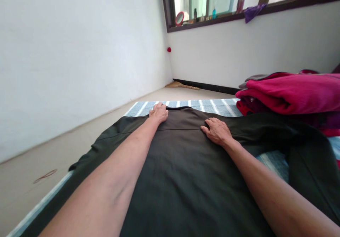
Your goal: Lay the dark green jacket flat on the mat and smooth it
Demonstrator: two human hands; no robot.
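Here, both hands, left hand (158, 112) and right hand (217, 131), press flat and open, gripping nothing, on the dark garment (186, 166) near the striped mattress's (212, 106) far edge.

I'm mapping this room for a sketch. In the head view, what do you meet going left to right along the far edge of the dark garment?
Left hand on the dark garment → right hand → pile of red clothes.

A pile of red and magenta clothes (292, 93) was stacked at the right edge of the striped mattress (209, 106); bottles (195, 15) were lined along the windowsill (265, 9).
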